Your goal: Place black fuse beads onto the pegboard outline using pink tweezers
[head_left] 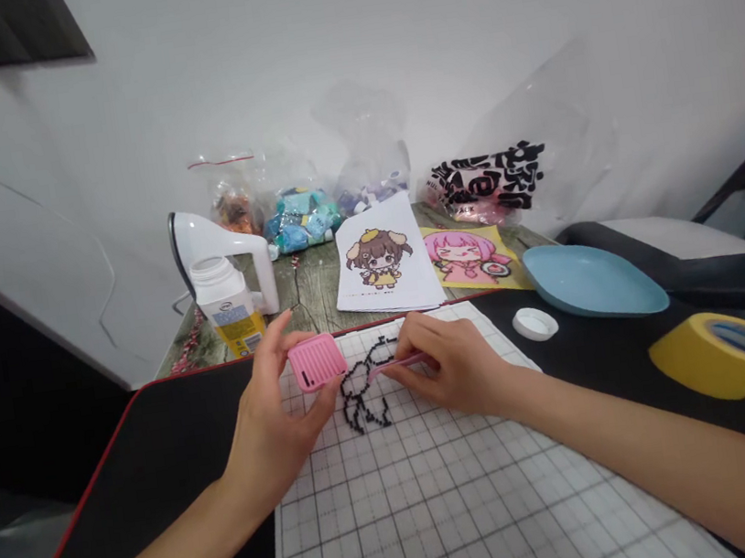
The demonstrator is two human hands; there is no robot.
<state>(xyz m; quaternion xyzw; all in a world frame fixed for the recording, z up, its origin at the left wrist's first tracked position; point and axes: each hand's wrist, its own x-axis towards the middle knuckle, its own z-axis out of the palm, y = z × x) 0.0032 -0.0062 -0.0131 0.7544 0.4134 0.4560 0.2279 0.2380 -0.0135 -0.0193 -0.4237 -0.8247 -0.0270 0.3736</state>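
Note:
My left hand (272, 404) grips a small pink ridged bead tray (317, 362) between thumb and fingers, tilted over the board's upper left. A few black beads lie in one lower corner of the tray. My right hand (450, 360) pinches pink tweezers (412, 361), their tips pointing left at the bead outline. That outline of black beads (363, 410) stands on a white gridded pegboard (406, 514). Part of the outline is hidden behind my right fingers. Whether the tweezers hold a bead is too small to tell.
Behind the board lie a printed character sheet (381, 264) and a yellow picture (470, 256). At the left stand a white-and-yellow bottle (227, 304) and a white handled device (221, 240). To the right are a white cap (535, 324), a blue plate (594, 280) and yellow tape (730, 353).

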